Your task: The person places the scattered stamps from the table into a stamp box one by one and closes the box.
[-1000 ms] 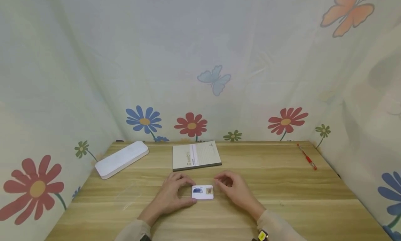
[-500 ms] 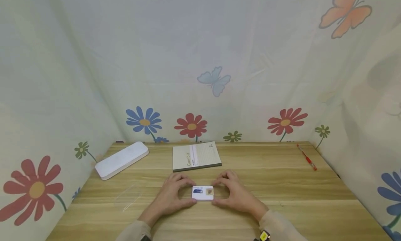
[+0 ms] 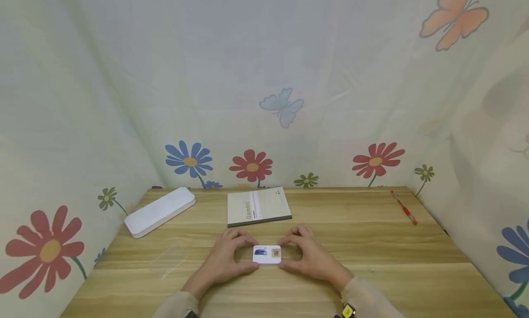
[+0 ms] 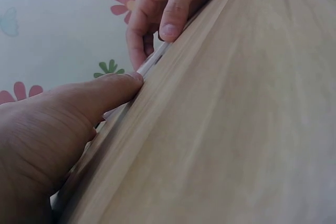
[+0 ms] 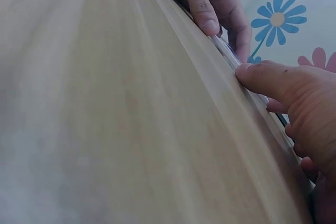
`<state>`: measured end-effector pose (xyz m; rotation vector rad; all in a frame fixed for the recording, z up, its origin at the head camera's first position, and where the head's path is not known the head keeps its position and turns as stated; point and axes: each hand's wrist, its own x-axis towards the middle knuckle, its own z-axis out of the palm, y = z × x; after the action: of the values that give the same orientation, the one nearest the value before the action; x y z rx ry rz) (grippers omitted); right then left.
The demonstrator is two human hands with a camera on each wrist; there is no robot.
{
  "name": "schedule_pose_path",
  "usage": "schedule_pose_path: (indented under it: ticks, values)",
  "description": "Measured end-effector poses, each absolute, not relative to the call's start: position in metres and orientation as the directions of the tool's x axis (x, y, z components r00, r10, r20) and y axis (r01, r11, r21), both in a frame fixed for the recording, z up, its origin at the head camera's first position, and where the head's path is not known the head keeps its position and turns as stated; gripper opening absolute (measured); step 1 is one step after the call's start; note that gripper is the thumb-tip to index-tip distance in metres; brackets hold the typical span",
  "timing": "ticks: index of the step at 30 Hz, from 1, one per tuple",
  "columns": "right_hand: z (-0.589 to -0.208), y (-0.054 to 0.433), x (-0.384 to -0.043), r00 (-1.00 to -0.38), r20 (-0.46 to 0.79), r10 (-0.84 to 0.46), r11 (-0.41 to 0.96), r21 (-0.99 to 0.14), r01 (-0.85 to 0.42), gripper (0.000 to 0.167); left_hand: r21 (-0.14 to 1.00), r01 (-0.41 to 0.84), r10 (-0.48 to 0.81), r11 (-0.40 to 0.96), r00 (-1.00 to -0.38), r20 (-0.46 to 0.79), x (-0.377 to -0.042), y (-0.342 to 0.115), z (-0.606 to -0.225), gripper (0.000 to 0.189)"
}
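Note:
A small white card (image 3: 267, 260) with rounded corners lies on the wooden table in front of the person. It bears a dark blue picture on its left and a tan one on its right. My left hand (image 3: 226, 256) holds its left end, thumb at the near corner and fingers at the far corner. At the opposite end my right hand (image 3: 309, 256) holds it in the same manner. Both wrist views show the card edge-on, low against the tabletop, with the thumbs at its near edge. Some of the fingers are hidden behind the thumbs there.
A notebook (image 3: 239, 210) lies beyond the hands. To the left are a white case (image 3: 160, 211) and a faint transparent sheet (image 3: 168, 261). A red pen (image 3: 404, 207) lies at the far right of the table (image 3: 372, 244). Flowered curtains surround the table on three sides.
My right hand has come to the card's right end, and its thumb and fingers have taken hold there. My left hand and the card have stayed in place.

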<state>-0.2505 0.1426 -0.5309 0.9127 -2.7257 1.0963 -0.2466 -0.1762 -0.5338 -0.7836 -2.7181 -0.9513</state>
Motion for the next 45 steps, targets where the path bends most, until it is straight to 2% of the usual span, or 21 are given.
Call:
schedule_pose_path:
  ticks: [9,15,21,28,35,45]
  values:
    - [-0.527,0.143,-0.250,-0.823,0.282,-0.493,0.568,-0.612,-0.550,0.047,0.618,0.477,0.419,0.625,-0.873,0.250,-0.248,-0.181,-0.524,0.072]
    - [-0.528,0.141,-0.249,-0.824,0.277,-0.494,0.570,-0.612,-0.548,0.046,0.686,0.437,0.393,0.581,-0.889,0.233,-0.247,-0.195,-0.505,0.072]
    - [-0.531,0.138,-0.249,-0.824,0.260,-0.503,0.567,-0.620,-0.542,0.046,0.610,0.473,0.340,0.636,-0.881,0.329,-0.243,-0.225,-0.483,0.067]
    - [-0.530,0.141,-0.252,-0.829,0.253,-0.499,0.560,-0.636,-0.531,0.048,0.548,0.465,0.257,0.695,-0.873,0.415,-0.228,-0.277,-0.468,0.072]
    - [-0.527,0.146,-0.253,-0.831,0.259,-0.492,0.563,-0.634,-0.531,0.048,0.524,0.410,0.223,0.747,-0.896,0.384,-0.212,-0.317,-0.476,0.072]
    - [-0.528,0.143,-0.252,-0.835,0.235,-0.498,0.569,-0.638,-0.519,0.046,0.481,0.290,0.163,0.828,-0.944,0.288,-0.199,-0.355,-0.508,0.094]
